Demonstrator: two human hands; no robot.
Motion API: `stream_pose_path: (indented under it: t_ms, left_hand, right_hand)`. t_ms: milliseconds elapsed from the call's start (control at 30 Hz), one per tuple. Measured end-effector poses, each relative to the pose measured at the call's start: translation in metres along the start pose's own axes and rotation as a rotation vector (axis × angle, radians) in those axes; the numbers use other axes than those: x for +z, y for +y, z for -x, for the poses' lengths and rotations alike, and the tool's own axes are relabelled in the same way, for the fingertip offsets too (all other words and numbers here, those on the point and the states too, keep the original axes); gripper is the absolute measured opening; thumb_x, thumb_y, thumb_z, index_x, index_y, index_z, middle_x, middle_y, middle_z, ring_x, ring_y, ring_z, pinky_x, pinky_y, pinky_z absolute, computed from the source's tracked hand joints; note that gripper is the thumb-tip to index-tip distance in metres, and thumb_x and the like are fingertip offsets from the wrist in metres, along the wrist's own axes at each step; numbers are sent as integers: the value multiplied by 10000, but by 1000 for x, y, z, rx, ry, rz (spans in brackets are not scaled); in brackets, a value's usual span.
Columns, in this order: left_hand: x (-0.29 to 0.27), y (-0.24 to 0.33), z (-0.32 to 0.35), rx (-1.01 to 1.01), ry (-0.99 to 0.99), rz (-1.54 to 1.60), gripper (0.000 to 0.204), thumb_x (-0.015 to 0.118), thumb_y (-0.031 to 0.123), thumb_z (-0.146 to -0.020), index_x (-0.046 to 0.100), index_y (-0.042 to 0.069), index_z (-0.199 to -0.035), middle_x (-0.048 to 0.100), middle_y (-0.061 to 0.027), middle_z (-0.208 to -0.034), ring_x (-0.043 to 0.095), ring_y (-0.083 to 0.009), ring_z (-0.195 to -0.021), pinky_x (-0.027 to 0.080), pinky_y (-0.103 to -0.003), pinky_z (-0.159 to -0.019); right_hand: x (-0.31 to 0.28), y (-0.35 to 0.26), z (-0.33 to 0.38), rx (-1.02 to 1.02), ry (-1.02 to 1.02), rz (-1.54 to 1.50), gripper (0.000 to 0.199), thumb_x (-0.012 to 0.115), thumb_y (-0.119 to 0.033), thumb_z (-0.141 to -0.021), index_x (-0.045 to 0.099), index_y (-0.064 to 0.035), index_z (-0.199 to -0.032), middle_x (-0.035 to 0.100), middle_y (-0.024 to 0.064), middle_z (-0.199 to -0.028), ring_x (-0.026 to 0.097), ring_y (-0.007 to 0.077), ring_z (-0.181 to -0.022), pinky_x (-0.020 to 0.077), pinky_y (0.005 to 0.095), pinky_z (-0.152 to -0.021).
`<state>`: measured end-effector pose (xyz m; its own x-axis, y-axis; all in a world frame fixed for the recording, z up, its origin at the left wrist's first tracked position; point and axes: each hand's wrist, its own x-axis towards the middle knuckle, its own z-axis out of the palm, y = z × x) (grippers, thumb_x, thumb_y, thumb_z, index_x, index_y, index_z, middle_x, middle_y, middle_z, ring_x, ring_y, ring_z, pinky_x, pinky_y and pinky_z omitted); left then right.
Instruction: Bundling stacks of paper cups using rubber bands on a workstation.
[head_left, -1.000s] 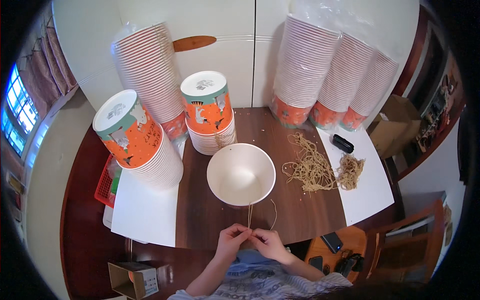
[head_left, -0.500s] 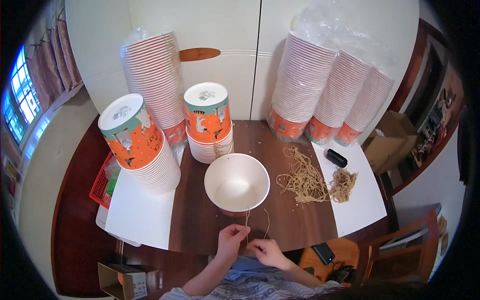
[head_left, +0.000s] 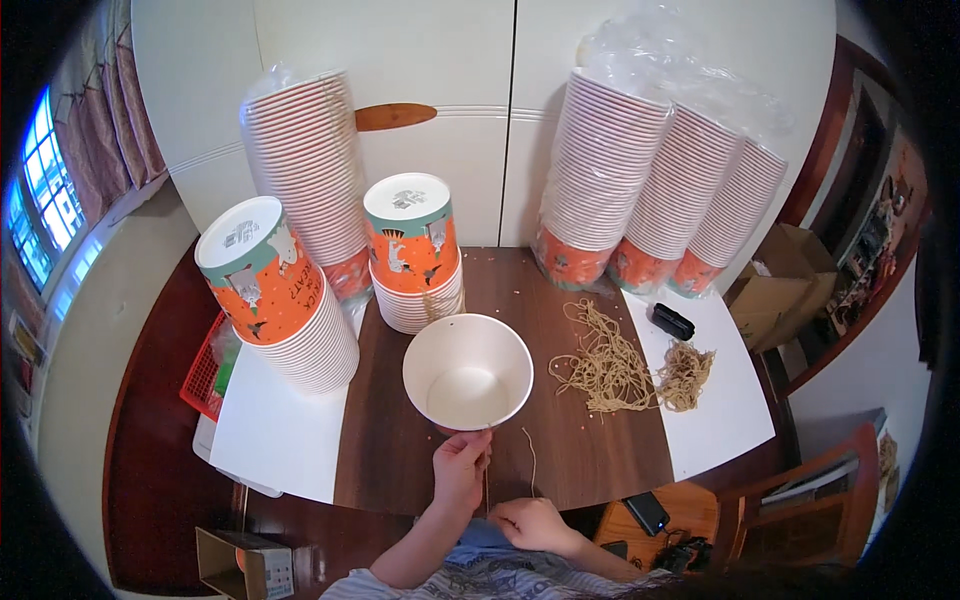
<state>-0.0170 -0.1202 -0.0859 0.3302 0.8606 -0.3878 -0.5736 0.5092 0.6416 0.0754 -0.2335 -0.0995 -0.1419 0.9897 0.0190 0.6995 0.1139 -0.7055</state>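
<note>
A paper bucket (head_left: 468,370) with a white inside stands mouth up near the table's front. At its near rim, my left hand (head_left: 460,470) pinches a thin tan string (head_left: 487,490), which hangs down toward my right hand. My right hand (head_left: 535,524) is curled closed at the table's front edge, with the string at its fingers. Another length of string (head_left: 532,455) rises from behind that hand onto the brown tabletop. A loose heap of tan strings (head_left: 606,365) lies to the right, with a smaller bundle (head_left: 685,375) beside it.
Upside-down stacks of orange and green patterned buckets stand at the left (head_left: 262,280) and behind the open bucket (head_left: 410,240). Tall plastic-wrapped stacks (head_left: 605,170) line the back. A black object (head_left: 672,321) lies right on the table (head_left: 610,455). A wooden chair (head_left: 810,510) is at the right.
My left hand has moved up to the bucket's near rim with the string. My right hand has moved down, toward my lap, drawing the string longer between the hands.
</note>
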Motion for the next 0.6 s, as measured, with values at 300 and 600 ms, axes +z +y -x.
stream_pose_path:
  t_ms: [300, 600]
  left_hand:
    - [7, 4, -1, -52, 25, 80, 47, 627, 22, -755, 601, 56, -735, 585, -18, -671, 520, -86, -569, 368, -188, -483]
    - [7, 7, -4, -95, 33, 107, 48, 614, 26, -765, 596, 61, -737, 600, -22, -709, 532, -88, -588, 381, -202, -482]
  right_hand:
    - [-3, -1, 2, -86, -77, 161, 158, 510, -147, -735, 596, -109, -862, 621, 71, -774, 607, 247, -721, 488, 373, -577]
    - [-4, -1, -2, -172, -74, 205, 122, 508, -156, -730, 572, -124, -830, 584, 61, -682, 597, 236, -666, 475, 380, -526]
